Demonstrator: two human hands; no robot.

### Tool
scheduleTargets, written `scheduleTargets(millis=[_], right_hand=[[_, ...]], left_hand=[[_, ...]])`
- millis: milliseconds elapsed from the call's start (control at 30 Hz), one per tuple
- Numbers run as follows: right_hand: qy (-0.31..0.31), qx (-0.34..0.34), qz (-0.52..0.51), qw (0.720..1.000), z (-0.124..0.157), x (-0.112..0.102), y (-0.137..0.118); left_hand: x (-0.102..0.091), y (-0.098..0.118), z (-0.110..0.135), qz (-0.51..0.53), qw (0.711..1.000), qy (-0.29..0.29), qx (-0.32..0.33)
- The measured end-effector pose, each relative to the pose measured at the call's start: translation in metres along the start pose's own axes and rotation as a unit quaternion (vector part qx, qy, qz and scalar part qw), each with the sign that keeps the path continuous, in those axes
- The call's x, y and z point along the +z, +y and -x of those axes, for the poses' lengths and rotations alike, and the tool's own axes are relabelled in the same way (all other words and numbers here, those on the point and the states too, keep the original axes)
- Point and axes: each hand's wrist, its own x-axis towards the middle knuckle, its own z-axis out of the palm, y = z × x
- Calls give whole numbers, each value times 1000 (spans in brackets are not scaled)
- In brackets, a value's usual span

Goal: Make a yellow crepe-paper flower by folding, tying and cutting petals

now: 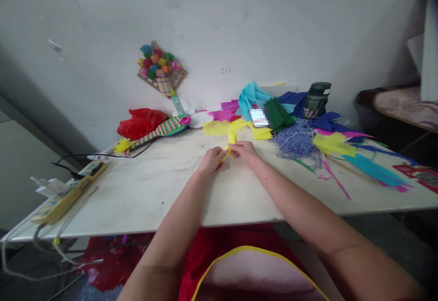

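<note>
Above the middle of the white table [143, 196], both my hands meet at a strip of yellow crepe paper [232, 135]. My left hand [212, 158] is closed with its fingertips on the lower end of the strip. Fingers of my right hand [245, 151] pinch the same paper a little higher, and its top end stands up beyond them. Some of the paper is hidden behind the fingers. Flat yellow paper sheets [216, 128] lie just behind the hands.
A tangle of purple yarn [296, 139] and coloured paper scraps [372, 168] cover the right side. Behind are a phone [259, 117] and a dark green jar [316, 100]. At left lie a decorated lute-shaped craft [164, 130], a red bag [142, 122] and a power strip [70, 194].
</note>
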Motion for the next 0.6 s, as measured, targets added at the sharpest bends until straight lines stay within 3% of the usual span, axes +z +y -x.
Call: scheduleTargets(millis=[300, 500, 600], right_hand=[[7, 9, -27, 1000, 2, -2, -6], [5, 18, -55, 998, 2, -3, -8], [7, 21, -73, 997, 1, -3, -8]], left_hand=[[-2, 3, 2, -20, 1000, -15, 16], [-4, 1, 0, -119, 988, 43, 85], [-6, 0, -2, -164, 981, 67, 82]])
